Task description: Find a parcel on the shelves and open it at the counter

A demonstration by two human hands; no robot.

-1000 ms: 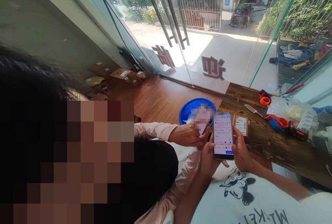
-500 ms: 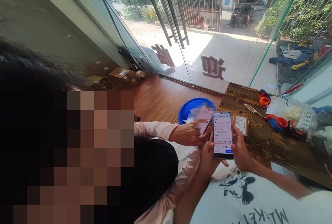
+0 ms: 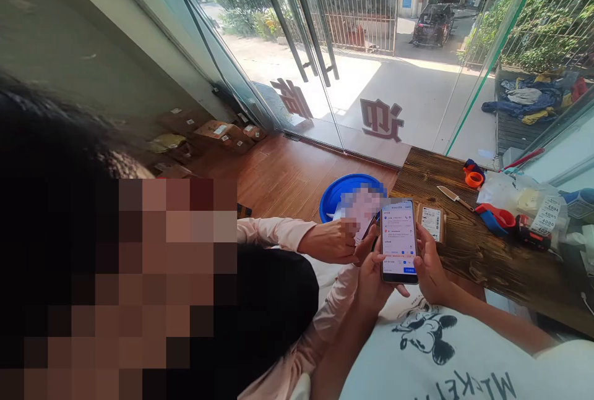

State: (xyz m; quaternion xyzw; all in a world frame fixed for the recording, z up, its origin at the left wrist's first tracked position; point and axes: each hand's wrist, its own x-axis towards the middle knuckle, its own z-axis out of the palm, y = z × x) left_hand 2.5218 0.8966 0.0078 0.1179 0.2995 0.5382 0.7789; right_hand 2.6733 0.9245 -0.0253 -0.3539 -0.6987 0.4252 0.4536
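Note:
A smartphone [image 3: 399,240] with a lit white screen and a blue button at its lower right is held upright in front of my shirt. My left hand [image 3: 375,281] grips its lower left edge, with fingers reaching behind it. On the other side my right hand [image 3: 430,267] closes around the right edge, its thumb beside the screen. Just left of the phone, a person in pink sleeves holds a second phone [image 3: 368,227], seen nearly edge-on, with one hand [image 3: 327,242] over it. Part of that area is blurred.
To the right stands a dark wooden table [image 3: 468,264] bearing a small labelled box [image 3: 431,224], a knife [image 3: 449,195], a tape dispenser [image 3: 495,219] and plastic bags. A blue bin [image 3: 327,193] is on the floor. Cartons [image 3: 225,134] lie by the glass doors [image 3: 334,109].
My hands and the phone stay practically still. The other person's head has shifted slightly, and their hand over the second phone has moved a little to the left.

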